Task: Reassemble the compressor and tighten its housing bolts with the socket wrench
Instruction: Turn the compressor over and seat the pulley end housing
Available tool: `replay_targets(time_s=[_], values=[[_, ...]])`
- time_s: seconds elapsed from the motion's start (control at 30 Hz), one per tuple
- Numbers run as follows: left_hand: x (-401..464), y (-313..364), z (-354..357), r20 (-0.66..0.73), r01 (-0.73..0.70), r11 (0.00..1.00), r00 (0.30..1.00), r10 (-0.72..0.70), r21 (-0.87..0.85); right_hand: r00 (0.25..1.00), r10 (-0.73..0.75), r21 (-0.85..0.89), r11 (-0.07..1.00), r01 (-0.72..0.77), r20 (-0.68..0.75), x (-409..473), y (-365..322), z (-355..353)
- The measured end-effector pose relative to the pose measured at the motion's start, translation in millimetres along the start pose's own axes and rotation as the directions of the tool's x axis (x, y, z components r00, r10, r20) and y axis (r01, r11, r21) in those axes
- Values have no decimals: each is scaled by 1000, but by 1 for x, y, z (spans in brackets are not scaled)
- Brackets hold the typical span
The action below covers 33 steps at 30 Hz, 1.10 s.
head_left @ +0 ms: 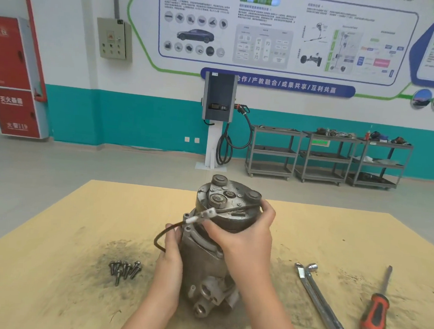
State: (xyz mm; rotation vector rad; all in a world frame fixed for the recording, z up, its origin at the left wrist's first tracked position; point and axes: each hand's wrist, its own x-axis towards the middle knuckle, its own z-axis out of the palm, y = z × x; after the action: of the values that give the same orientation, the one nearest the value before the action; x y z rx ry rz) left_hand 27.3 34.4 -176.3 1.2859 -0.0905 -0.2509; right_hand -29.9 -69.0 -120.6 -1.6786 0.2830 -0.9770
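A grimy grey compressor (204,268) lies on the yellow table (53,243), its dark pulley end (230,203) tilted up and away, its ports facing me. My right hand (244,239) grips the pulley end from above and the right. My left hand (170,260) holds the left side of the housing, beside a looping black wire (159,237) with a white connector. Several loose bolts (125,269) lie in a pile to the left. The socket wrench (317,297) lies on the table to the right, untouched.
A screwdriver (375,314) with a red and black handle lies at the far right of the table. Dark grime stains the table around the compressor. Beyond the table stand metal shelf carts (325,158) and a charging post (217,118) against the wall.
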Motion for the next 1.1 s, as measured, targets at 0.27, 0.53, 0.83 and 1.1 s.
replay_targets(time_s=[0.27, 0.53, 0.83, 1.1], values=[[22, -14, 6, 166, 201, 931, 974, -156, -305, 991, 27, -76, 997, -17, 131, 28, 0, -25], [41, 0, 44, 192, 247, 961, 956, -221, -124, 981, -89, -504, 864, -9, -170, 1, -5, -14], [46, -5, 35, 91, -63, 992, 994, 53, 110, 988, -155, -650, 751, 117, -1, -23, -6, -61], [5, 1, -34, 585, -659, 452, 748, 313, 601, 955, 97, -98, 993, -72, 280, 20, 39, -96]])
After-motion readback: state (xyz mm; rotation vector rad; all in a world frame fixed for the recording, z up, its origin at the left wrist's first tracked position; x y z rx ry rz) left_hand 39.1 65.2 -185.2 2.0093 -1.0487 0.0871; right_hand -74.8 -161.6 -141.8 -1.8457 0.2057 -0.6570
